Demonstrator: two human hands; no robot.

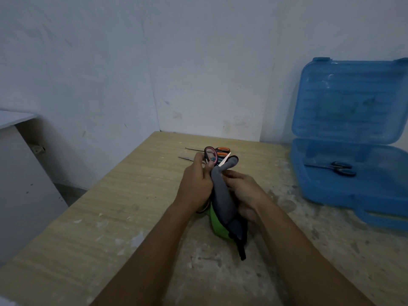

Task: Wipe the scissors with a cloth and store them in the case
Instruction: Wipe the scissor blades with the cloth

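1. Between both hands: scissors (215, 159), left hand (196, 184) clamped on handles, steadying.
2. Right hand (240, 191) closed around cloth (221, 202), wrapping blade to wipe.
3. Right of hands: case (344, 195) open, ready.

Both bare forearms are extended forward from the lower edge of the view and are brought together at the centre. The left hand (195, 184) is closed into a grip, its back turned up and left, the thumb laid along the top and the fingertips (209, 164) curled inward toward the other hand. The right hand (241, 188) is held just beside it, knuckles up, fingers curled and pinched shut, with the wrist bent slightly downward.
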